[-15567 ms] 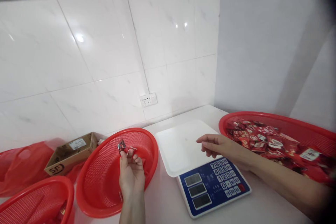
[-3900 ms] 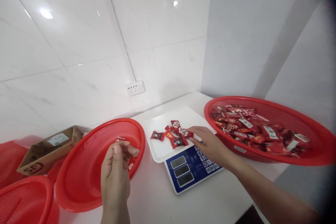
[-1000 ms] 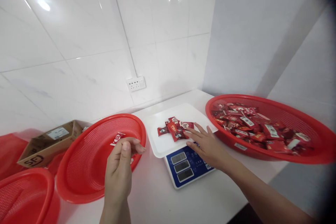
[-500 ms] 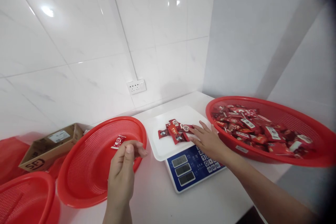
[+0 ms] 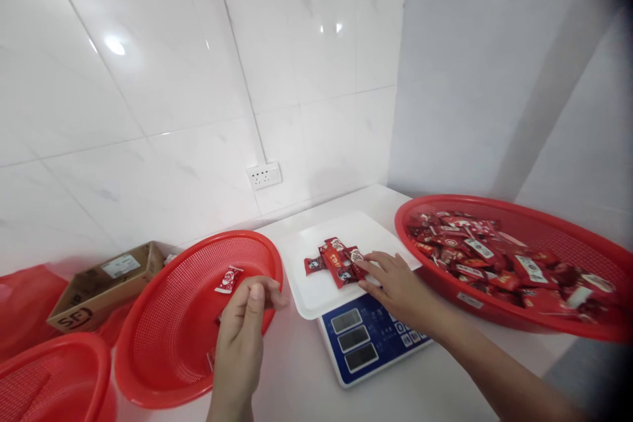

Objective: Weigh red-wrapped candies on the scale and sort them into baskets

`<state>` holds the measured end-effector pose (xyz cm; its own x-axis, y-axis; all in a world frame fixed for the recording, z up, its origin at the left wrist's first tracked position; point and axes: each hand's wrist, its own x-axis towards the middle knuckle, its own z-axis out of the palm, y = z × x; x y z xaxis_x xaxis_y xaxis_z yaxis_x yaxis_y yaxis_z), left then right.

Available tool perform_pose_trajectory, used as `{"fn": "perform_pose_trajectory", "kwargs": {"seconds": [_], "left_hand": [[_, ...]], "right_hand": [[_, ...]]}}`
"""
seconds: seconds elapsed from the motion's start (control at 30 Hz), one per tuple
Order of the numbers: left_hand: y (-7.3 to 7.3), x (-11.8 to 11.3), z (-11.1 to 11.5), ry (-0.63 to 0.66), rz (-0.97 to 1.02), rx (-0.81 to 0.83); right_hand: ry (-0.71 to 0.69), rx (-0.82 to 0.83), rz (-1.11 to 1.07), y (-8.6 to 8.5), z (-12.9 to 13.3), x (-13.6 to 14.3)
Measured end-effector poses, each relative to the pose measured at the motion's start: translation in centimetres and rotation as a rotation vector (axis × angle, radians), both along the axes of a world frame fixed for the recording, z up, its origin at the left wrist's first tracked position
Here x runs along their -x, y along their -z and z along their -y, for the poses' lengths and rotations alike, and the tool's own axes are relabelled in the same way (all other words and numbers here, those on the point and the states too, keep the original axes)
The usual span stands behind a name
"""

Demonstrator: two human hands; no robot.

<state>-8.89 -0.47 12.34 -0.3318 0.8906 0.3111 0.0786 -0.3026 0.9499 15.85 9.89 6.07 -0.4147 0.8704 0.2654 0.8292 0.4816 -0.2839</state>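
Observation:
Over the tray [image 5: 301,297] of a digital scale [image 5: 366,343], my right hand [image 5: 398,287] has its fingers apart, the tips at the right edge of a small pile of red candy packets [image 5: 336,264]. No grip on a packet shows. My left hand [image 5: 242,336] hovers at the right rim of a red plastic basket [image 5: 163,310], thumb up and fingers loosely bent but not closed; nothing shows in it. In that basket lies a red-and-white candy packet [image 5: 229,279], with others partly hidden behind my left hand.
At right, a large red basket [image 5: 475,201] holds many red packets. On the left stand another red basket [image 5: 99,369], an open cardboard box [image 5: 84,297] and a red plastic bag [image 5: 30,297]. A power socket [image 5: 264,175] is on the tiled wall behind.
The view has tilted up slightly, so everything sits lower. My right hand's fingers have drawn closer together beside the packets on the tray. My left hand keeps its shape.

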Motion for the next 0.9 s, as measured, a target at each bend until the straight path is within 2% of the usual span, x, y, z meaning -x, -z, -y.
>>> {"fn": "perform_pose_trajectory", "kwargs": {"seconds": [0.4,0.77,0.9], "left_hand": [[-0.1,0.3,0.3,0.041,-0.002,0.005],[-0.5,0.1,0.4,0.056,-0.001,-0.001],[-0.3,0.1,0.3,0.063,-0.007,0.006]], "right_hand": [[-0.125,0.101,0.085,-1.4,-1.3,3.9],[-0.126,0.138,0.065,-1.8,-1.1,3.8],[-0.208,0.102,0.071,-2.2,-0.7,5.2]]}}
